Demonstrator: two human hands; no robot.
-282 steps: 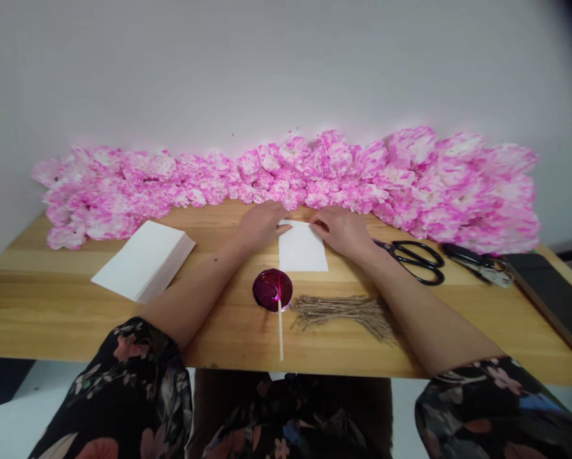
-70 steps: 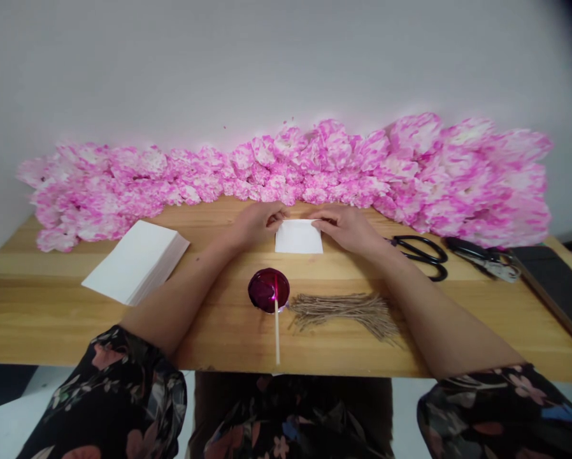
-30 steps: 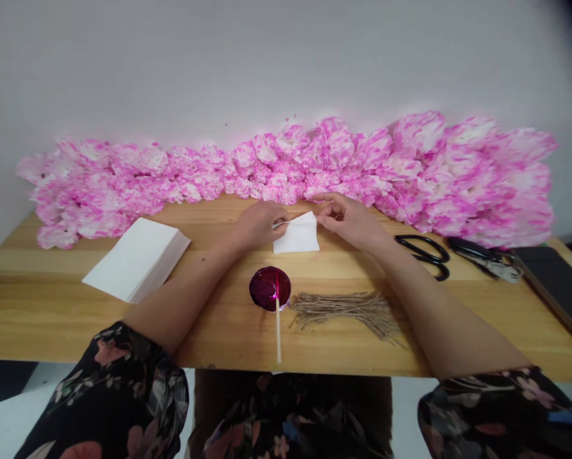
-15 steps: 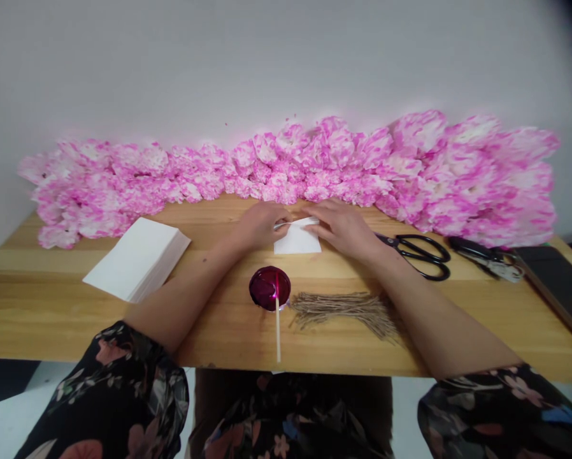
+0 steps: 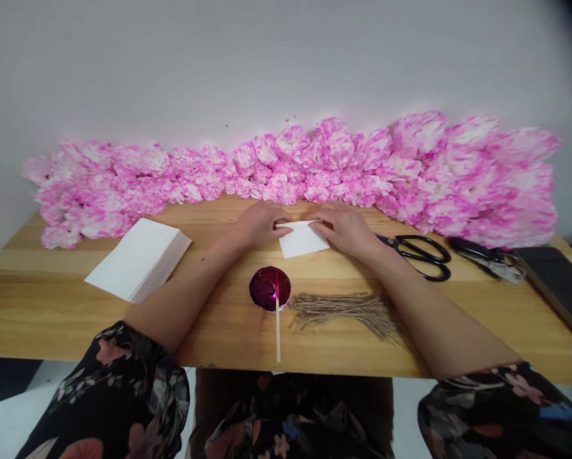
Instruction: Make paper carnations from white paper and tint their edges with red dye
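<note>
A small white sheet of paper point(image 5: 304, 241) lies at the middle of the table, its far edge pinched between my two hands. My left hand point(image 5: 263, 224) closes thumb and fingers on the far left corner. At the far right corner my right hand point(image 5: 342, 228) grips the same edge, which looks folded over in a narrow strip. Closer to me stands a small dish of dark magenta liquid point(image 5: 263, 288), with a thin pale wooden stick point(image 5: 278, 331) leaning out of it over the near rim.
A stack of white paper point(image 5: 135, 255) is left of my left forearm. A bundle of brown twine point(image 5: 343, 309) lies right of the dish. Black-handled scissors point(image 5: 424, 256), pliers-like cutters point(image 5: 489, 258) and a dark flat object point(image 5: 553, 280) sit rightward. Pink-and-white paper flowers point(image 5: 286, 172) line the back.
The sheet has shifted slightly right and toward me. My hands have moved a little apart along its far edge, which now lies flatter.
</note>
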